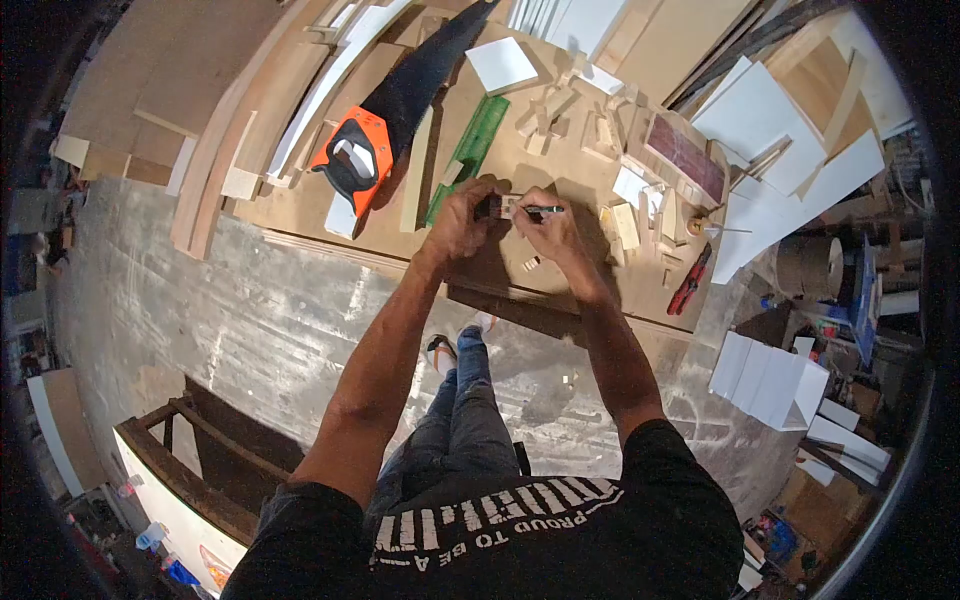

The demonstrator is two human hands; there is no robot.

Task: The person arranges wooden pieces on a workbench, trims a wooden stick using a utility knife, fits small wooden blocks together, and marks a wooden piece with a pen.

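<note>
Standing over a workbench [300, 215], a person's left hand [462, 218] pinches a small wooden piece [503, 206] at centre; right hand [548, 228] grips a pen [538, 210] touching it. Handsaw [385, 125] lies at ten o'clock, green ruler [470, 152] between

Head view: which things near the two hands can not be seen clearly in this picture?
- Small piece under the left hand: the fingers cover most of it, so its shape is unclear.
- Pen in the right hand: only its tip end shows; what it marks is too small.
- Handsaw: blade tip cut off by the top edge.
- Green ruler: markings too small to read.
</note>
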